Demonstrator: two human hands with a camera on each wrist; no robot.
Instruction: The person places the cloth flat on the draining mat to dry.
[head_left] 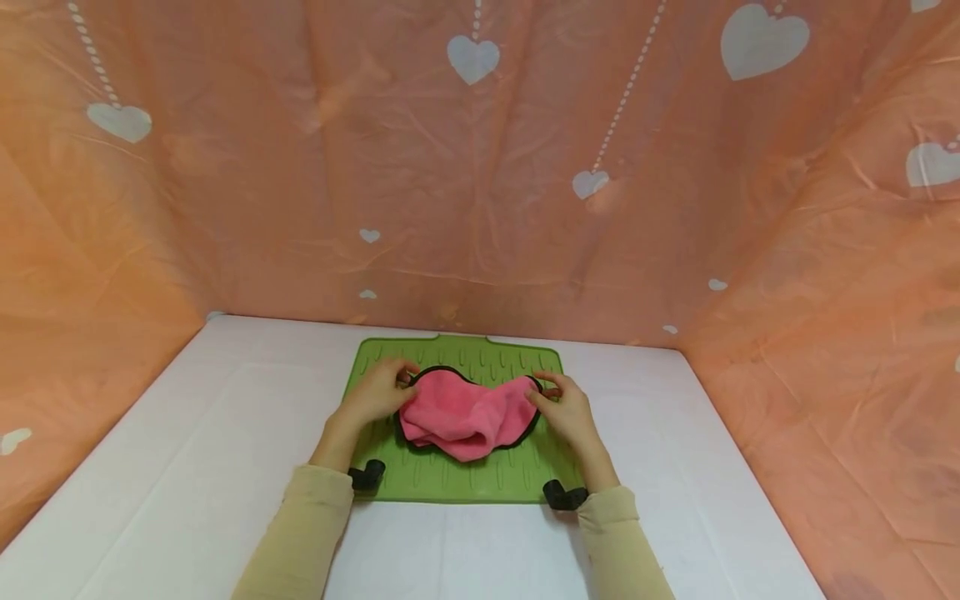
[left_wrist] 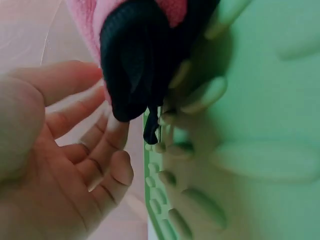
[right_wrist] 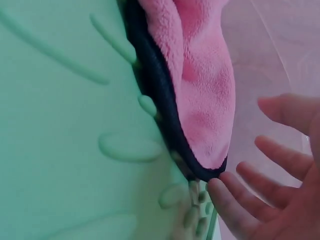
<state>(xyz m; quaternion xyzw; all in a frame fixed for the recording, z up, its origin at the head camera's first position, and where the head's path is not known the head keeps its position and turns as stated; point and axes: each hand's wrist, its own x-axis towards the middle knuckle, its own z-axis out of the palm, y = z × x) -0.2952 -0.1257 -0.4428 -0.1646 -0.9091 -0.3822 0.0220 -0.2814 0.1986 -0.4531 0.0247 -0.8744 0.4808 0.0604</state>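
Note:
A pink fleece sleep mask (head_left: 450,408) with black edging lies rumpled, its middle bunched into a fold, on a green ridged mat (head_left: 450,483). My left hand (head_left: 384,388) is at the mask's left end; in the left wrist view the thumb (left_wrist: 75,77) and a finger meet at its edge and pinch it. Black strap-like fabric hangs beneath that end. At the right end is my right hand (head_left: 564,407). In the right wrist view its fingers (right_wrist: 265,200) are spread, one fingertip near or touching the black-edged corner, and the thumb stands apart from the fleece.
The mat lies on a white table (head_left: 225,467). Orange sheeting with white hearts (head_left: 480,250) hangs behind and along both sides. Black wrist cameras (head_left: 367,475) sit at both wrists, over the mat's near corners.

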